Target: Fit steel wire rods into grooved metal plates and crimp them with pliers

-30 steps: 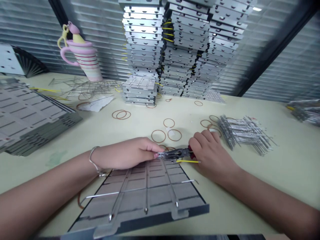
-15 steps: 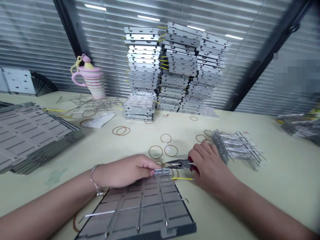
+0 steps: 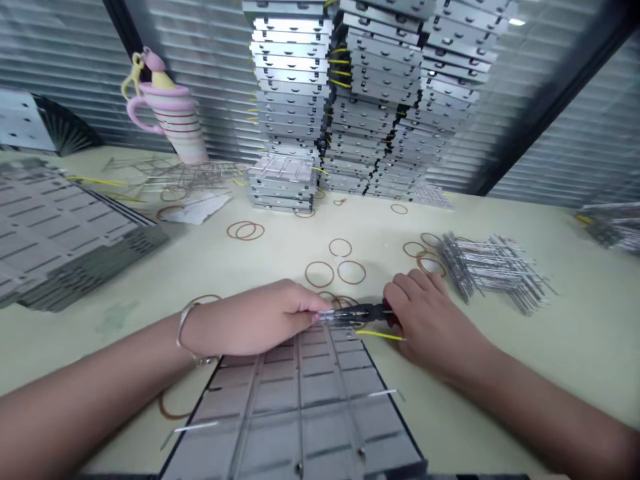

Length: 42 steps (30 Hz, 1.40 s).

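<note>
In the head view, the left hand (image 3: pixel 250 317) pinches the far edge of the plate (image 3: pixel 300 407), which lies on the table (image 3: pixel 550 360). The right hand (image 3: pixel 435 327) wraps the red-handled pliers (image 3: pixel 363 313), their nose pressed together at that edge; what it pinches is hidden. A yellow wire (image 3: pixel 380 335) lies just beyond the edge. Work at that edge looks in hand, and the next move calls for a steady left-hand hold. Rubber bands (image 3: pixel 320 274) and metal racks (image 3: pixel 493 273) lie beyond the plate.
</note>
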{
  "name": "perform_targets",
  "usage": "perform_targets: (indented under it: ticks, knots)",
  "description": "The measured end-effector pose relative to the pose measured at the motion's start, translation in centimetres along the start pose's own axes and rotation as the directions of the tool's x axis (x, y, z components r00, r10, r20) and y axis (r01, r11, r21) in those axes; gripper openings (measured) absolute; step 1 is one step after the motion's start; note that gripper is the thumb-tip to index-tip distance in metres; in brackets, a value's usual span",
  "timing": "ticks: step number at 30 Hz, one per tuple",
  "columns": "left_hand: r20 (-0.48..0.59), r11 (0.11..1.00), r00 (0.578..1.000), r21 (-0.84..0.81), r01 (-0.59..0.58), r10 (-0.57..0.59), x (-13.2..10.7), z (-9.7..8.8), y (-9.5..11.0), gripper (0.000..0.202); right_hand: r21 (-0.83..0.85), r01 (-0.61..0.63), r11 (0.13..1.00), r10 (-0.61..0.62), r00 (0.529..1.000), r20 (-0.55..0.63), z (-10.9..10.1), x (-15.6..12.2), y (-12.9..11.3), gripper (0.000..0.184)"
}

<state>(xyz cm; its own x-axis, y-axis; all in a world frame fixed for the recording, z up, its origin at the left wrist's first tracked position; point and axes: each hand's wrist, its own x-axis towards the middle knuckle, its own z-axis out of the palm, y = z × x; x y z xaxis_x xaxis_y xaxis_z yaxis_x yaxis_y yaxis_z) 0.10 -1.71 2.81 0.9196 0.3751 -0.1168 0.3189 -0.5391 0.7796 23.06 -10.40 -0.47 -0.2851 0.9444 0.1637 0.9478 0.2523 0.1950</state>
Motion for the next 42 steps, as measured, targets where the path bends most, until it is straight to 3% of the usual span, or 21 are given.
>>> perform_targets:
  ticks: [9,12,15,18,20,25,28,31,42]
  knots:
    - [0.029,1.000,0.999,0.001,0.021,-0.021,0.0,0.0,0.3,0.029,0.083,0.005,0.997,-0.010,0.998,0.063,0.0,0.1,0.4,0.012]
    - [0.089,0.994,0.995,-0.091,0.059,-0.051,0.3,-0.4,-0.1,0.030,0.133,0.064,0.989,-0.068,0.998,0.020,0.3,0.1,1.1,0.012]
    - [0.170,0.975,0.982,-0.190,0.118,-0.085,0.6,-1.2,-0.7,0.029,0.105,0.162,0.981,-0.152,0.984,-0.097,0.1,0.6,1.9,0.011]
    - [0.284,0.939,0.954,-0.291,0.182,-0.097,0.8,-1.9,-1.2,0.030,-0.030,0.332,0.943,-0.332,0.927,-0.174,-1.0,2.1,2.6,0.009]
    - [0.358,0.908,0.929,-0.353,0.228,-0.094,0.8,-2.2,-1.4,0.032,-0.135,0.482,0.866,-0.499,0.852,-0.159,-2.3,3.6,2.9,0.009]
    - [0.413,0.895,0.905,-0.358,0.268,-0.106,0.7,-2.5,-1.9,0.034,-0.231,0.763,0.604,-0.783,0.622,0.004,-5.7,7.2,3.0,0.010]
    - [0.393,0.912,0.913,-0.325,0.251,-0.111,0.8,-2.5,-2.1,0.032,-0.267,0.823,0.501,-0.833,0.543,0.109,-7.0,8.4,2.5,0.019]
    - [0.382,0.923,0.919,-0.311,0.228,-0.098,0.8,-2.5,-2.1,0.030,-0.264,0.847,0.462,-0.845,0.511,0.160,-8.0,8.9,2.0,0.027]
    - [0.381,0.926,0.922,-0.322,0.200,-0.067,0.8,-2.4,-2.2,0.027,-0.265,0.856,0.444,-0.840,0.501,0.208,-8.9,9.0,1.4,0.032]
